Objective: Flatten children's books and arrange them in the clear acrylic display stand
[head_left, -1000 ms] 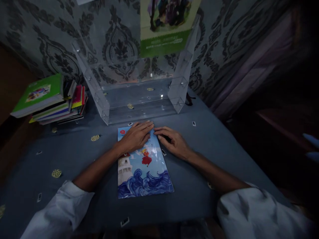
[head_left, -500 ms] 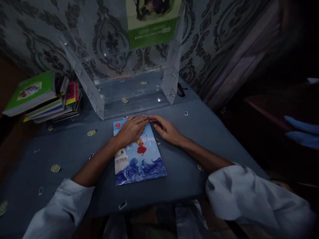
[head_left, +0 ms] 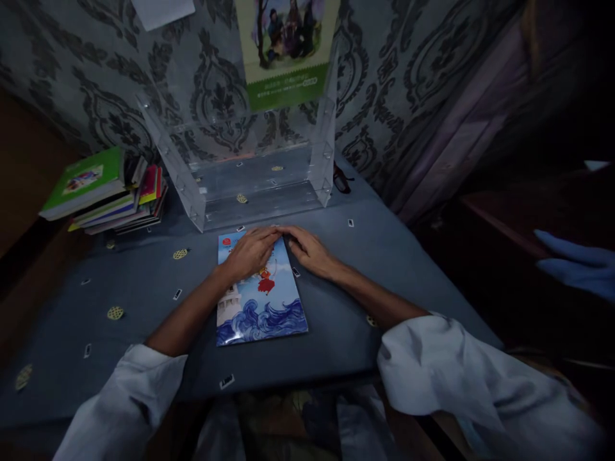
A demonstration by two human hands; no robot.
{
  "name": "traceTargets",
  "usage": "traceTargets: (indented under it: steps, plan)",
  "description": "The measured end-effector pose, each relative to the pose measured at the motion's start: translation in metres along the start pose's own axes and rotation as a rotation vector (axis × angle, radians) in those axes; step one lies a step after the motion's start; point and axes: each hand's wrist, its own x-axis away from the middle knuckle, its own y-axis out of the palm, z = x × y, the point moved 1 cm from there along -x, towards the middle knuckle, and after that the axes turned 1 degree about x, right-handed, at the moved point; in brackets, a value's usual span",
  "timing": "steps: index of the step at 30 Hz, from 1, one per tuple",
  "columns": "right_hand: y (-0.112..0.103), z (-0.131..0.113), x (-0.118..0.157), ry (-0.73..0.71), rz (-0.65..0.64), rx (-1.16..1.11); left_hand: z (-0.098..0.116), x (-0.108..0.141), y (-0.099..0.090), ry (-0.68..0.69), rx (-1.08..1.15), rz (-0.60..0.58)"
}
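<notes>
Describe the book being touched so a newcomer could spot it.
Find the large transparent stand on the table. Nearer the camera, a thin book lies flat under the left hand. Unlike the stacked books, it lies singly, dark-blue waves across its lower cover.

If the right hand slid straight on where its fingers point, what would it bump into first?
Probably the left hand, on the book; the right hand seems to touch it, though depth is unclear.

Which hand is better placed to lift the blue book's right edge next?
The right hand, probably: it lies beside that edge, its fingers reaching the far right corner. The left hand lies across the cover of the blue book, weighing on it.
</notes>
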Motion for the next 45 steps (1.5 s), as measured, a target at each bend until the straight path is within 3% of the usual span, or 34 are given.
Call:
traceTargets:
  steps: [6, 13, 17, 27, 32, 40, 45]
  plan:
    - [0.003, 0.005, -0.002, 0.013, -0.005, -0.015, 0.009, 0.003, -0.004, 0.006, 0.024, -0.008]
    - [0.009, 0.007, -0.003, 0.005, 0.010, -0.005, 0.032, 0.018, -0.005, 0.088, 0.059, 0.069]
    - [0.011, 0.004, -0.004, 0.009, 0.020, 0.025, 0.052, 0.031, -0.009, 0.091, 0.065, 0.075]
    - [0.013, -0.004, -0.004, 0.033, -0.021, 0.092, 0.122, 0.071, -0.023, 0.118, 0.176, -0.044]
    - [0.016, -0.003, -0.004, 0.003, -0.010, 0.106, 0.141, 0.086, -0.024, 0.132, 0.168, -0.063]
    - [0.018, 0.005, 0.001, -0.033, -0.003, 0.171, 0.134, 0.074, -0.031, 0.087, 0.235, -0.079]
    - [0.015, 0.005, 0.003, -0.050, -0.016, 0.200, 0.088, 0.065, -0.023, 0.022, 0.115, -0.030]
